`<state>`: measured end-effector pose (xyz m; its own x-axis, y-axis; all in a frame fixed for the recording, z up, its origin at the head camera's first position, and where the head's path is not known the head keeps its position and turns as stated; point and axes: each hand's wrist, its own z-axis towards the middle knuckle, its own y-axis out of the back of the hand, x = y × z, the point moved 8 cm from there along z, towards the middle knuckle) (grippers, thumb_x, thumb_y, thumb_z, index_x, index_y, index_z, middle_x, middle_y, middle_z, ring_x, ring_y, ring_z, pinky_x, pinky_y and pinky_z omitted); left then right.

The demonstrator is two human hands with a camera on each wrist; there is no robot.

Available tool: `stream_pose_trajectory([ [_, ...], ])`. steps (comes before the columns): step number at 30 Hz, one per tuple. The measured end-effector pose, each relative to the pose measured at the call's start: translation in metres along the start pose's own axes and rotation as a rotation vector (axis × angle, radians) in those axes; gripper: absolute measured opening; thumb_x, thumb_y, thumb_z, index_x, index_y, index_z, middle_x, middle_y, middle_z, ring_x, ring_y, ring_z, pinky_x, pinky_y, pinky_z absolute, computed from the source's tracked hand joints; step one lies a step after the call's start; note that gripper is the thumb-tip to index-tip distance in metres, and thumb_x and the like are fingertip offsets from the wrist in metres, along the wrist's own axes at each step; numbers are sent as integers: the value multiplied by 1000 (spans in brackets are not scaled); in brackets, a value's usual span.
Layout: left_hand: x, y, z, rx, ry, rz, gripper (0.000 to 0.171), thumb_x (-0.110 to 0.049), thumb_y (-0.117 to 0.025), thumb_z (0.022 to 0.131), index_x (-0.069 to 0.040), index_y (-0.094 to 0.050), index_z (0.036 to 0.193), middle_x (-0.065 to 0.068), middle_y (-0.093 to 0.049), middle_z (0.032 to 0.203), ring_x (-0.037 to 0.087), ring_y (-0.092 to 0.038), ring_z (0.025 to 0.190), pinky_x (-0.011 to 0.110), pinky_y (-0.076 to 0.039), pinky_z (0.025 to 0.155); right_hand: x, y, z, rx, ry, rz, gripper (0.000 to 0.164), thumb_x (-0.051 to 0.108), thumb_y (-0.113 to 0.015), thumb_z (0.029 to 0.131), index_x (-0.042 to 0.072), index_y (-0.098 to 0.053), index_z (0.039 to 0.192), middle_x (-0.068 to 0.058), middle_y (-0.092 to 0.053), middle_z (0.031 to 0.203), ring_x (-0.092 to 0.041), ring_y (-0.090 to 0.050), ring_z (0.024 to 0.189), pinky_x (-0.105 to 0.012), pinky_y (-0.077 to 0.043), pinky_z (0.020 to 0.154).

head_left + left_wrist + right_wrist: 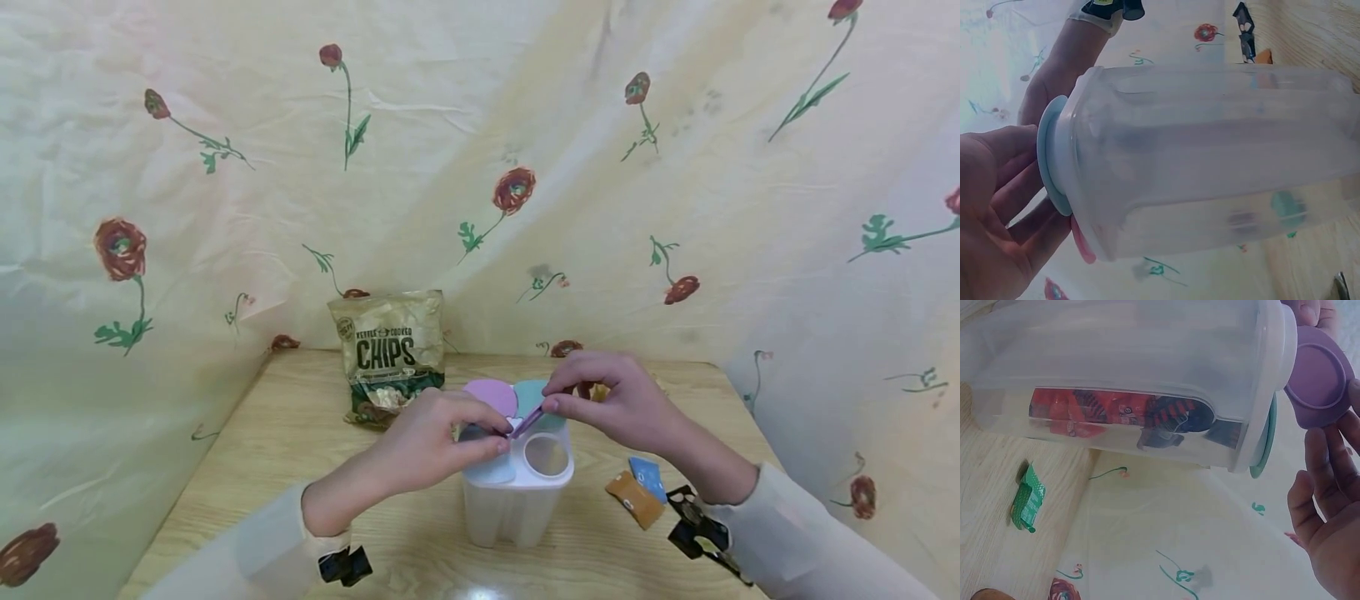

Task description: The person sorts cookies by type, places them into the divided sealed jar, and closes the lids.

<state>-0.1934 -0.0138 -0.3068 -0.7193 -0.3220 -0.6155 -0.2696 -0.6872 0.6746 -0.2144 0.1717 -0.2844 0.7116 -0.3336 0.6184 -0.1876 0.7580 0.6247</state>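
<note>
A tall translucent container [513, 508] with a white top stands upright on the table. Its top carries a lilac lid [491, 396] at back left, a teal lid [531, 396] at back right and a light blue lid [491, 473] at front left. The round front-right opening [547, 454] is uncovered. Above it my right hand [618, 400] pinches a purple lid [1317, 378] between thumb and fingers, tilted, its ringed face showing in the right wrist view. My left hand [427, 437] pinches that lid's lower end, over the light blue lid.
A kettle chips bag [386, 354] stands at the back left. An orange packet [635, 500] and a blue packet [647, 477] lie right of the container. The right wrist view shows a small green packet [1029, 499] on the table. A flowered cloth [450, 167] hangs behind.
</note>
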Motion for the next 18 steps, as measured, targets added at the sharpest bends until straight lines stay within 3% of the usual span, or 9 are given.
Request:
stream_pose_trajectory([
  [11, -6, 4, 2, -37, 0, 66, 9, -23, -81, 90, -19, -82, 98, -10, -79, 92, -2, -64, 78, 17, -50, 64, 2, 0, 0, 7, -19, 1, 19, 8, -80, 89, 26, -79, 97, 11, -73, 95, -9, -61, 75, -26, -52, 60],
  [15, -7, 4, 2, -48, -14, 71, 6, -23, -81, 90, -20, -82, 94, -11, -79, 89, -4, -64, 77, 17, -51, 63, -2, 3, -5, 12, -50, 9, 15, 7, -79, 89, 16, -79, 101, 5, -75, 99, -10, -65, 79, -28, -55, 64],
  [18, -8, 3, 2, -50, -13, 75, 5, -23, -81, 90, -21, -83, 94, -11, -79, 89, -4, -65, 78, 21, -54, 65, -9, 9, -13, 7, -102, -12, 17, 7, -76, 92, 16, -78, 106, 2, -75, 101, -11, -67, 83, -28, -57, 69],
])
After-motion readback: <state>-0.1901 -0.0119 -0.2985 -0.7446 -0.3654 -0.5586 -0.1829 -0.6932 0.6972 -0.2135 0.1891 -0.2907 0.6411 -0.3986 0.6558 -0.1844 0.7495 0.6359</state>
